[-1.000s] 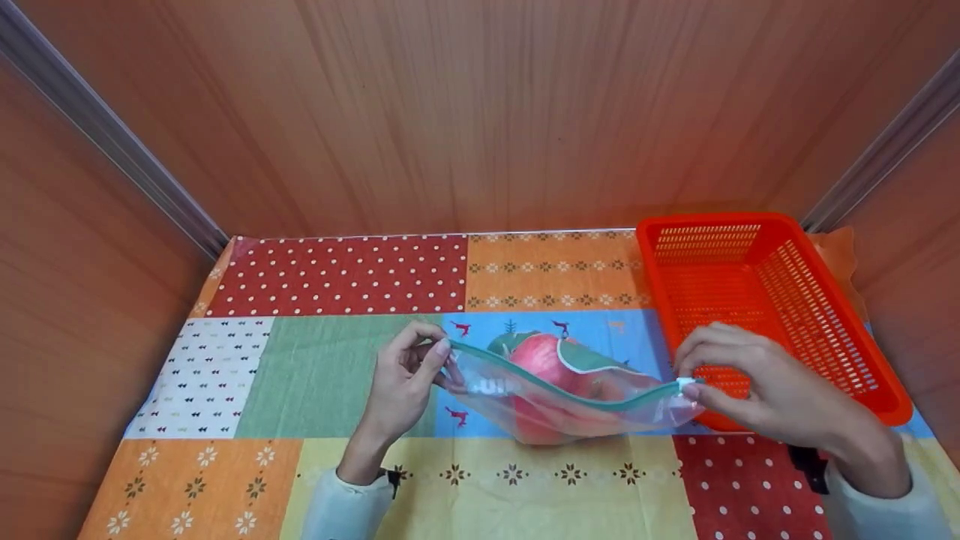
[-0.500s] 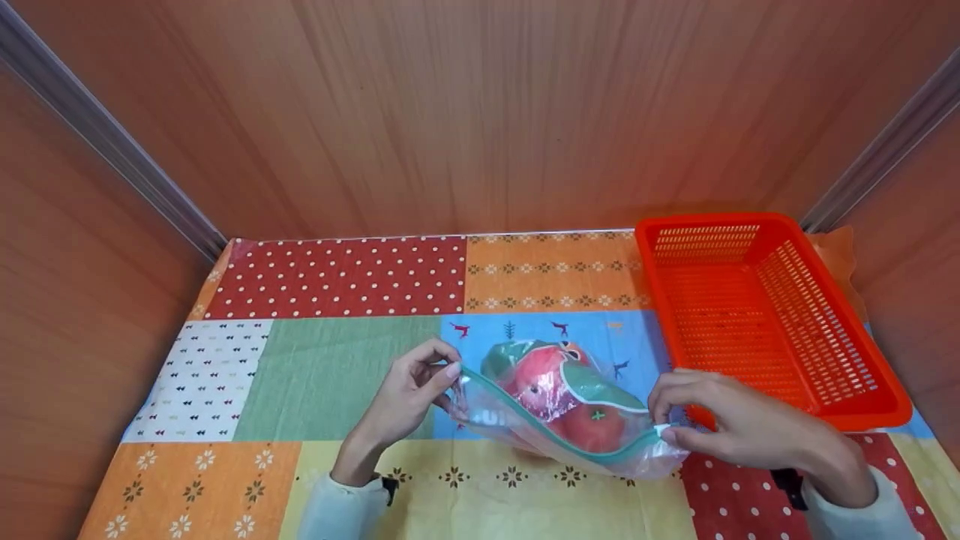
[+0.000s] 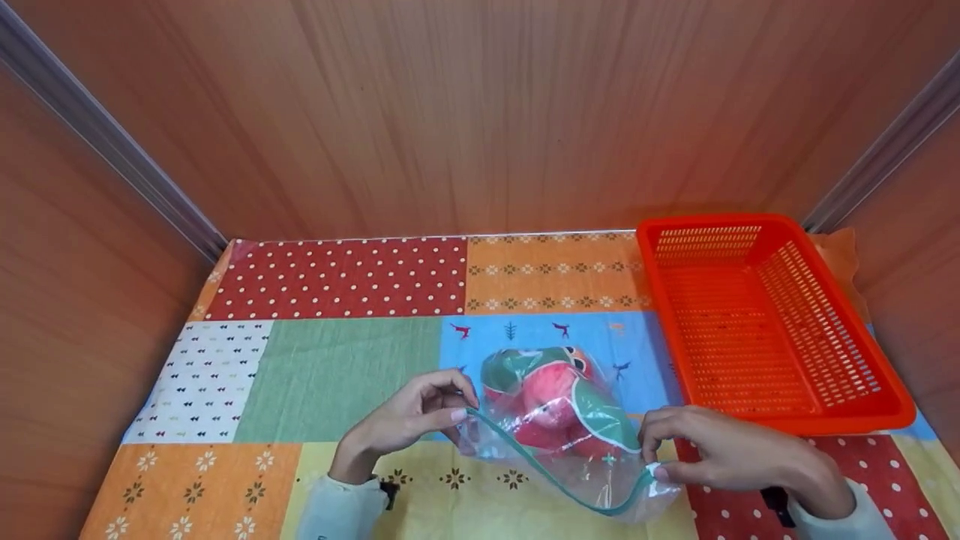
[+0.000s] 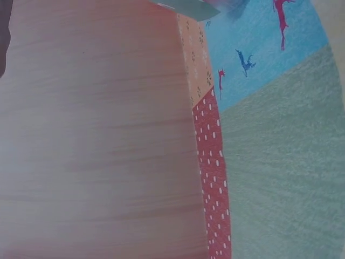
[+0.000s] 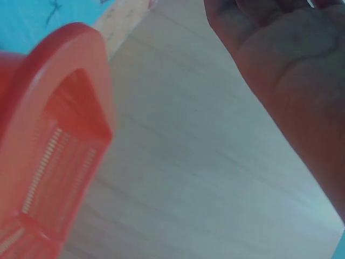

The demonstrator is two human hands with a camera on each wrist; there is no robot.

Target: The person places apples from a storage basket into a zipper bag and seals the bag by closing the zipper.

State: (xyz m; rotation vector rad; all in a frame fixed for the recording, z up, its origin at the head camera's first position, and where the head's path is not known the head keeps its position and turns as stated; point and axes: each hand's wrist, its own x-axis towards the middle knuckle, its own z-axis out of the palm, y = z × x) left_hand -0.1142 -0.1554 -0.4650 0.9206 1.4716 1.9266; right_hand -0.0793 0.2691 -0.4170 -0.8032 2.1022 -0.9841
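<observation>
A clear zip bag [image 3: 592,480] with a green seal strip stands in the front middle of the head view, its mouth toward the person. Inside it are several red, pink and green soft-looking things, among them a pink rounded one [image 3: 553,386]; their kind is hard to tell through the plastic. My left hand [image 3: 416,416] pinches the left end of the bag's mouth between thumb and fingers. At the other end, beside a white slider, my right hand [image 3: 720,450] pinches the mouth. In the right wrist view, part of that hand [image 5: 291,70] shows, its fingertips out of frame.
An orange-red plastic basket [image 3: 750,337] with slotted walls stands to the right, close to the right hand. A patchwork cloth [image 3: 345,375] covers the table. Wood-grain panels [image 3: 450,112] rise at the back and both sides.
Both hands have drawn the bag's mouth down toward the person and a little closer together. The seal strip now sags lower, showing more of the things inside. The basket stays put.
</observation>
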